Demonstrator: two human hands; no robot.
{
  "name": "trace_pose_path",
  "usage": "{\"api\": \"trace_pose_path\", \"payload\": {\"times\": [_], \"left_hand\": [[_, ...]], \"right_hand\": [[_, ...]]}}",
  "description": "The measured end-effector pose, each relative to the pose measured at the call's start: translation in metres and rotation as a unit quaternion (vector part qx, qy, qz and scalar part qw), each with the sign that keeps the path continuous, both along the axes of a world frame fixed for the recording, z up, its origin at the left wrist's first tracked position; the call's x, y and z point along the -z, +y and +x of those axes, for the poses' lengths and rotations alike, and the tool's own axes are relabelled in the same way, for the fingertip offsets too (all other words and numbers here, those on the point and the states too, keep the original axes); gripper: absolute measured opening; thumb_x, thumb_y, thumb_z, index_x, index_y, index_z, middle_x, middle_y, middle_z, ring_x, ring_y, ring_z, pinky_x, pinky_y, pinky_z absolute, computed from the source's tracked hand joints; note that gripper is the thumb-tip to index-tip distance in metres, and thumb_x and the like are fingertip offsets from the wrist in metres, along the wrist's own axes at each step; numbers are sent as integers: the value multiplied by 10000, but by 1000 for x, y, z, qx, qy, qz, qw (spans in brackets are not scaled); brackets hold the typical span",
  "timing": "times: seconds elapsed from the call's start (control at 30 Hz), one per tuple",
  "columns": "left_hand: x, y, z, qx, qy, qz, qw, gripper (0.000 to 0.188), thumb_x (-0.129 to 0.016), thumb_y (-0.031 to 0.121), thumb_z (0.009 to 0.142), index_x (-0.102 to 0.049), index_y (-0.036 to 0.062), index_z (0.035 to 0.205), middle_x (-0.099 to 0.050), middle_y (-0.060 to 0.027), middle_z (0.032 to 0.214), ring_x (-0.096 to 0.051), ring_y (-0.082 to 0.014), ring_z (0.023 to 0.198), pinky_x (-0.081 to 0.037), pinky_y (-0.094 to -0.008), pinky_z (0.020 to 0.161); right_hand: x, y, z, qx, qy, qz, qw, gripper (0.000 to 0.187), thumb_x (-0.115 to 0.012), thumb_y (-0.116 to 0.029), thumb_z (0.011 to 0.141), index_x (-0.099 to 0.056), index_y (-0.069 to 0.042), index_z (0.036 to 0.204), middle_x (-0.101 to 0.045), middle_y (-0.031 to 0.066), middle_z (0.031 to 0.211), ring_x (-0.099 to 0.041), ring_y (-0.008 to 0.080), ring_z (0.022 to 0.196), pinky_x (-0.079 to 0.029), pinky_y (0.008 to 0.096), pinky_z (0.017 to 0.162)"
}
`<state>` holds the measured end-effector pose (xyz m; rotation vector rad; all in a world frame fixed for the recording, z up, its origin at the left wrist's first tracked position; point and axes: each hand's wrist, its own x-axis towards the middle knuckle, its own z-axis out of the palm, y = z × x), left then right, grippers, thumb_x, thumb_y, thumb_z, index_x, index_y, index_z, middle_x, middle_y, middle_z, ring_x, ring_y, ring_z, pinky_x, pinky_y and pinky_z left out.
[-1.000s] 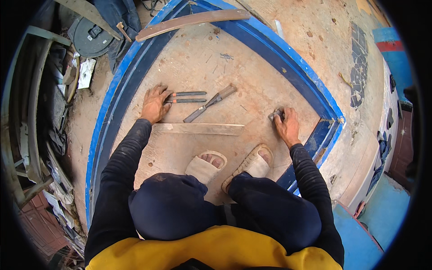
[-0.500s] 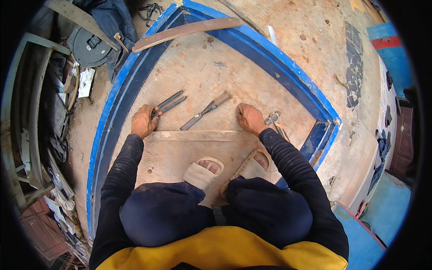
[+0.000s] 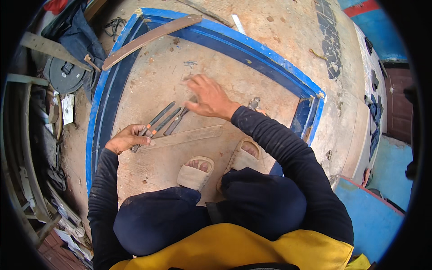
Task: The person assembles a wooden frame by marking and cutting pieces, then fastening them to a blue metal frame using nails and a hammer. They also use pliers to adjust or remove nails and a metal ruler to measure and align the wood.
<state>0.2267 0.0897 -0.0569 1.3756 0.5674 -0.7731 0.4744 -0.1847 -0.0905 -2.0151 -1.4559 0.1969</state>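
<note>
My left hand [image 3: 127,138] is closed on pliers with two long black-and-orange handles [image 3: 163,118]; their head is mostly hidden by the hand. A flat wooden strip [image 3: 193,136] slants across the floor, its left end meeting my left fingers; whether they grip it too is unclear. My right hand [image 3: 210,98], fingers spread and slightly blurred, hovers over the upper end of a chisel [image 3: 174,122]. That hand covers part of the chisel, and no grip on it shows. A hammer [image 3: 254,103] lies right of my right hand, partly behind the sleeve.
A blue wooden frame [image 3: 265,58] surrounds the work spot, with a brown board [image 3: 153,39] laid across its far left corner. Small nails [image 3: 190,63] lie inside it. At left are a round black lid [image 3: 66,76] and stacked scrap wood; blue panels [image 3: 366,202] stand right.
My right hand has moved left from beside the hammer to above the chisel, its fingers opening. My left hand has turned the pliers, and the strip has gone from level to slanted. The view has shifted.
</note>
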Motion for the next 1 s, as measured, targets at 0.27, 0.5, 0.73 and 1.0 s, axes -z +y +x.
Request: {"api": "trace_pose_path", "payload": {"times": [0.27,0.5,0.73,1.0], "left_hand": [[-13,-26,58,106,-62,-14,992,493,-821,283,976,-676,14,1363,-755,-69,1144,-680,-148,1034,-540,-328,950],[63,-120,-1,308,-334,401,796,763,-867,307,851,-560,66,1507,-606,-189,1370,-569,-393,1279,-471,-508,1093],[89,-131,42,320,-257,422,808,657,-836,181,816,-583,55,1409,-573,-192,1335,-568,-396,1219,-488,-493,1045],[-28,-166,216,393,-392,368,746,646,-777,237,851,-552,81,1436,-628,-182,1160,-613,-395,1172,-514,-499,1019]], "right_hand": [[-41,-65,-68,-109,286,-268,913,613,-737,-446,946,-585,-16,1357,-725,202,1112,-702,415,1019,-553,494,895],[-60,-219,-28,310,650,-44,693,325,-505,-236,1054,-644,-28,1261,-654,78,873,-636,154,730,-549,340,686],[-103,-291,45,406,453,-78,790,369,-641,-300,1098,-642,-58,1377,-672,5,784,-583,69,684,-443,237,657],[-187,-304,145,385,421,-177,802,302,-684,-341,1045,-681,-71,1181,-734,27,743,-526,78,480,-400,293,452]]}}
